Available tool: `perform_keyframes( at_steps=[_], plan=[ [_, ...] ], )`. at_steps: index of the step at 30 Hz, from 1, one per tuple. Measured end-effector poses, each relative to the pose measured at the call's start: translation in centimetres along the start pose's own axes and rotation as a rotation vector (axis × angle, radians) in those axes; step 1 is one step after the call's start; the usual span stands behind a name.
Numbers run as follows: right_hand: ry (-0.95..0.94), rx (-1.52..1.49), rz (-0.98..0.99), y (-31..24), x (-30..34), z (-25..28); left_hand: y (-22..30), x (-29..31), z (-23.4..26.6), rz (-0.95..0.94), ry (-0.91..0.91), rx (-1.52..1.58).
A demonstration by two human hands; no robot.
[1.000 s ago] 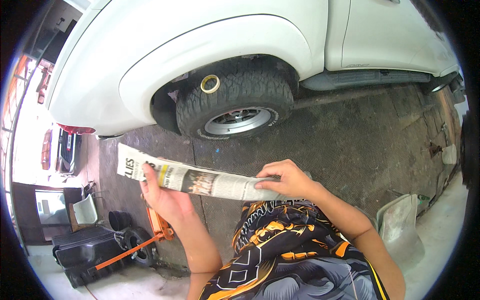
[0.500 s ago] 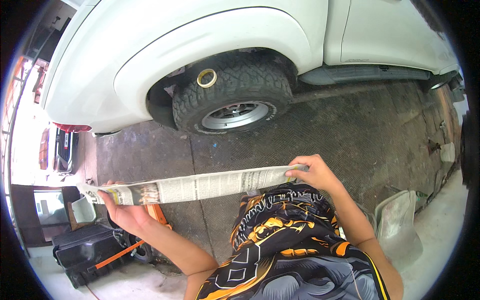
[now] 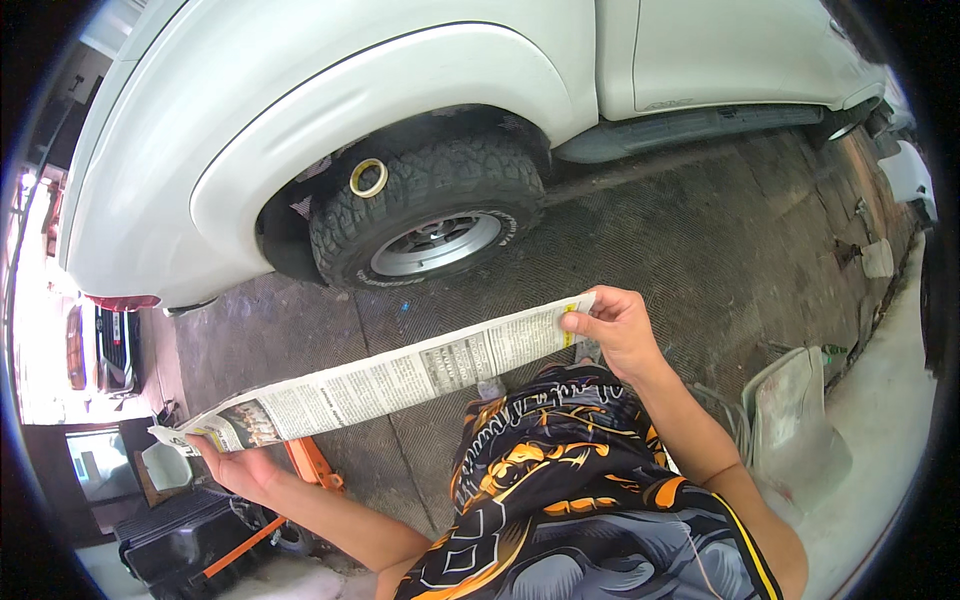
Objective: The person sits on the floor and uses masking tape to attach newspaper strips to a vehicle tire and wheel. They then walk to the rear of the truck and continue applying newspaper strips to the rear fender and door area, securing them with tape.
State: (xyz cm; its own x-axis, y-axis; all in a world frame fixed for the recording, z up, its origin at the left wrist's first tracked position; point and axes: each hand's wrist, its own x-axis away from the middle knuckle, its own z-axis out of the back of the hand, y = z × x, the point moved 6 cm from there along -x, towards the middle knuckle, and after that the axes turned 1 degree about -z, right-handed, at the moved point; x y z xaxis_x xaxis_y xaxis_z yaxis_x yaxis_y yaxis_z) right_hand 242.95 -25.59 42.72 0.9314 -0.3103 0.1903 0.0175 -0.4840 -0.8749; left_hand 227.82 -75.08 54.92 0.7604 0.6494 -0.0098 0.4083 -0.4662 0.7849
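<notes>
A long folded strip of newspaper [image 3: 390, 378] stretches between my two hands, its right end higher than its left. My left hand [image 3: 236, 468] grips the lower left end, thumb on the printed face beside a small picture. At the upper right end my right hand [image 3: 618, 332] pinches the strip, thumb in front and fingers behind. Beyond the paper, a roll of tape [image 3: 368, 178] rests on top of the tyre [image 3: 430, 195] of a white vehicle [image 3: 380, 70], under the wheel arch.
An orange floor jack [image 3: 312, 466] with a long handle stands at lower left, beside a black case [image 3: 190, 535]. A pale plastic chair [image 3: 800, 430] stands to the right. A dark ribbed mat [image 3: 680, 240] covers the floor, and another vehicle [image 3: 108, 350] shows at far left.
The strip has tilted, its left end dropping and its right end rising a little with my hands. My view has shifted, so the vehicle sits further left. Both hands keep their hold.
</notes>
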Motion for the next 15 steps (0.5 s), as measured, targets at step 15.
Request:
perform_keyframes(
  at_steps=[15],
  plan=[
    [-0.011, -0.04, -0.004, -0.8, 0.2, -0.5, -0.6, -0.1, 0.8, 0.059, 0.006, 0.036]
  ],
)
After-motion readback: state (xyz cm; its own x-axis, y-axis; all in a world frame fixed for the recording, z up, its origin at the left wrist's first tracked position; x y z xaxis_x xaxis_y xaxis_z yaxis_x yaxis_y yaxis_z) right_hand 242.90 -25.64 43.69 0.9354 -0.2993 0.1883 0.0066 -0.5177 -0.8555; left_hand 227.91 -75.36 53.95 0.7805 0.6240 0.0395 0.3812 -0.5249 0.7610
